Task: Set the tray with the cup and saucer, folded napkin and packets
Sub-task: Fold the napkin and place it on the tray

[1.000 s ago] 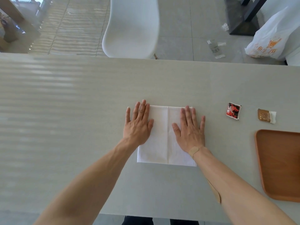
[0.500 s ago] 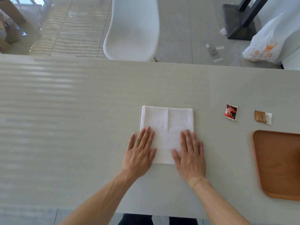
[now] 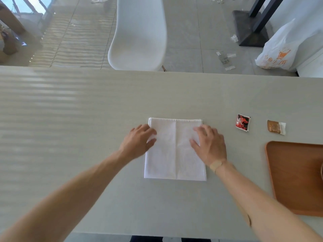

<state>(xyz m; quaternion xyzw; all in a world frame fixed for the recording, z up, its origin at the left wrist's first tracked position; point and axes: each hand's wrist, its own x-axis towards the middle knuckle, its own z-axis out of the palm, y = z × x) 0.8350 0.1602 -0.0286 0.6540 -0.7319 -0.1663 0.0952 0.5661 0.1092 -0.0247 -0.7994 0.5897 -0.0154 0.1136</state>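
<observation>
With the white napkin (image 3: 174, 151) lying flat on the surface (image 3: 87, 119) under both hands, left hand (image 3: 138, 142) and right hand (image 3: 208, 144) loosely curled at its far corners, gripping nothing visible, fold along the centre crease, edges aligned.

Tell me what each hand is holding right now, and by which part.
Both are on the napkin: the left hand at its left edge, fingers curled there, the right hand on its right half. Motion blur hides whether either actually pinches it.

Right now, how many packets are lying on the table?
2: the red packet right of the napkin, and the brown packet further right, beyond the tray. Others may lie outside view.
</observation>
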